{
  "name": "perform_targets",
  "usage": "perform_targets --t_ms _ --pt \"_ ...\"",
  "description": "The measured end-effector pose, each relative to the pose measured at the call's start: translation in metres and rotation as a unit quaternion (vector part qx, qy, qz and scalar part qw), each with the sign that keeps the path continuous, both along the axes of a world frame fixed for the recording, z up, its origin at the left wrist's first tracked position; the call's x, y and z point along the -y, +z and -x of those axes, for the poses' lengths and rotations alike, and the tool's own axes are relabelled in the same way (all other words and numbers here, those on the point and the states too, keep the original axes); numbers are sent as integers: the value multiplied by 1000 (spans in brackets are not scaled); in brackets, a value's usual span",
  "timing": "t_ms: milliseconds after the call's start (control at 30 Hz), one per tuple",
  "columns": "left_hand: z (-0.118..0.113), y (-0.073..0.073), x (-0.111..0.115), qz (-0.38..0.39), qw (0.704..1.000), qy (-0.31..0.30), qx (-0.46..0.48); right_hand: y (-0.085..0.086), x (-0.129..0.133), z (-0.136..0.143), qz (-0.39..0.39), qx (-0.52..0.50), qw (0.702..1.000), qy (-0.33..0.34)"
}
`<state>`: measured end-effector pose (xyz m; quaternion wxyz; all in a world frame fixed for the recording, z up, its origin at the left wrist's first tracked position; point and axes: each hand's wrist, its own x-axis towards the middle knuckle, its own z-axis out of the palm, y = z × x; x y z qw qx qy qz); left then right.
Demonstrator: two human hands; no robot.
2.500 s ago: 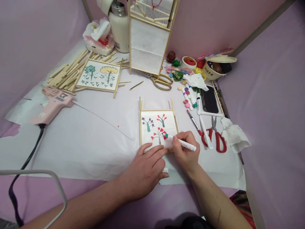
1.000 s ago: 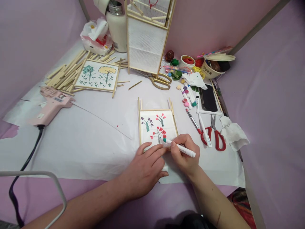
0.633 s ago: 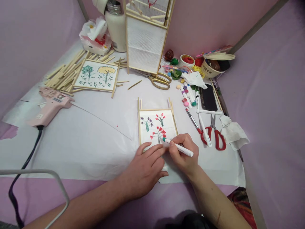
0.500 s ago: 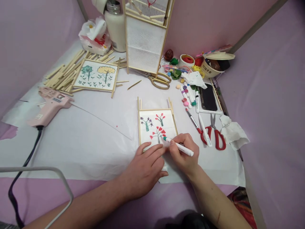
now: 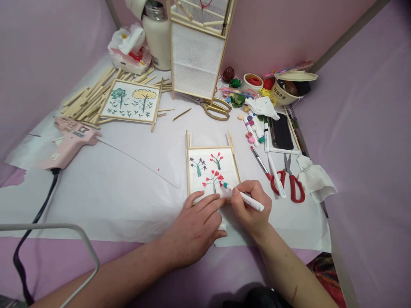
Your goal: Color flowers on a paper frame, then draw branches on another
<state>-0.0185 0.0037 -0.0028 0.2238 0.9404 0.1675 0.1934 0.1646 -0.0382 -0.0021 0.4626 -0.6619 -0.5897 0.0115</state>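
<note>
A small wooden-framed white panel (image 5: 207, 171) lies on the table, drawn with purple and red flowers on green stems. My left hand (image 5: 201, 224) rests with spread fingers over the panel's lower edge; a white piece shows partly beneath it. In my right hand (image 5: 252, 207) is a white marker (image 5: 248, 199) with a green tip end, held like a pen. Its tip is at the right side of the lowest red flower drawing. The panel's bottom edge is partly hidden by my hands.
Left are a pink glue gun (image 5: 69, 141), wooden sticks (image 5: 93, 96) and a framed tree drawing (image 5: 131, 100). A tall framed stand (image 5: 197, 60) and gold scissors (image 5: 216, 109) are behind. Right are red-handled scissors (image 5: 295, 188), a phone (image 5: 281, 131), markers and crumpled tissue (image 5: 316, 177).
My right hand has moved slightly right with the marker, whose tip has shifted away from the flower's stem. My left hand stays in place on the panel.
</note>
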Motion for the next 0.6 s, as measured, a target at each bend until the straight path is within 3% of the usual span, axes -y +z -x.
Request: perform_targets --t_ms 600 --pt "-1 1 0 4 1000 -5 -7 6 -3 3 -2 -3 998 67"
